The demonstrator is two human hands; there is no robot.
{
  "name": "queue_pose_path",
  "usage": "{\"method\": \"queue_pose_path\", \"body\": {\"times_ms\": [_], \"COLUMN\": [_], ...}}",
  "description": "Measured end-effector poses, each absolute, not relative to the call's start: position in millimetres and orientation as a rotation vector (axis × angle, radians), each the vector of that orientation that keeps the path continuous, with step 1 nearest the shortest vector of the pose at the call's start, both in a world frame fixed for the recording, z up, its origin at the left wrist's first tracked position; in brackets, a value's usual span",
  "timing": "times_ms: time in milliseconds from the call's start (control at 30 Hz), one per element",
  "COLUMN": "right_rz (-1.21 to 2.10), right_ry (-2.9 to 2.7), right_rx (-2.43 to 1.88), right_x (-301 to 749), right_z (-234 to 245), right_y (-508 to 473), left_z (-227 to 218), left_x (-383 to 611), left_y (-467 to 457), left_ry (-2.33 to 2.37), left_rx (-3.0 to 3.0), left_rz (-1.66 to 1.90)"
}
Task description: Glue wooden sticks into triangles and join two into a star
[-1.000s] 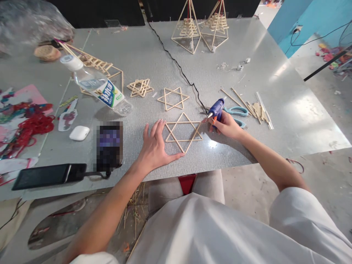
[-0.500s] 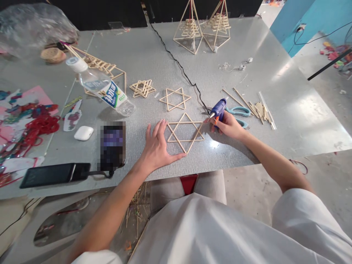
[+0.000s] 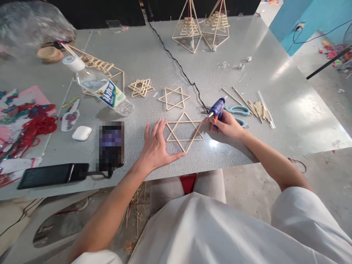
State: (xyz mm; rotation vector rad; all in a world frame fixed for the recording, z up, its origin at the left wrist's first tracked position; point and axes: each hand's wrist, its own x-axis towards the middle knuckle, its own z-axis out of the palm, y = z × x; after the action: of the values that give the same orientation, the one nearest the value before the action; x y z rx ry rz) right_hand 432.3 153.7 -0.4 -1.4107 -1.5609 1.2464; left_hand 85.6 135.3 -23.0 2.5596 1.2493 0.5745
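A six-pointed star of thin wooden sticks (image 3: 184,140) lies flat on the table close to me. My left hand (image 3: 155,146) is open beside it, fingers spread, with fingertips at its upper left corner and the thumb at its bottom point. In my right hand (image 3: 227,124) is a blue hot glue gun (image 3: 217,107), its nozzle pointing left and down near the star's upper right corner. Some right fingertips touch or nearly touch that corner. Light blue scissors (image 3: 238,110) lie partly behind the gun and right hand. A smaller stick star (image 3: 174,98) lies just beyond.
A stacked star (image 3: 140,88), a plastic bottle (image 3: 104,86), a white case (image 3: 81,133), a blurred-out phone (image 3: 110,146) and a power bank (image 3: 52,176) lie leftward. Loose sticks (image 3: 258,110) are at right. Stick pyramids (image 3: 189,36) stand behind. A black cord (image 3: 178,64) crosses the table.
The whole view has shifted very slightly. Both hands, the glue gun and the star keep the same places relative to one another.
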Motion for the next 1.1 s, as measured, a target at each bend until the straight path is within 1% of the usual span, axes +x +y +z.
{"method": "queue_pose_path", "body": {"times_ms": [267, 800, 1100], "right_rz": [1.222, 1.175, 1.238], "right_ry": [-1.554, -1.602, -1.521], "right_rx": [-1.343, -1.422, -1.394], "right_x": [431.8, 432.5, 435.6], "right_z": [-3.5, -1.4, -1.8], "right_y": [154.0, 154.9, 154.4], "left_z": [-22.7, -24.5, -26.6], "left_x": [85.5, 86.7, 88.5], "left_y": [135.3, 135.0, 135.1], "left_ry": [1.245, 1.245, 1.246], "left_rx": [2.572, 2.569, 2.568], "left_rz": [0.577, 0.587, 0.594]}}
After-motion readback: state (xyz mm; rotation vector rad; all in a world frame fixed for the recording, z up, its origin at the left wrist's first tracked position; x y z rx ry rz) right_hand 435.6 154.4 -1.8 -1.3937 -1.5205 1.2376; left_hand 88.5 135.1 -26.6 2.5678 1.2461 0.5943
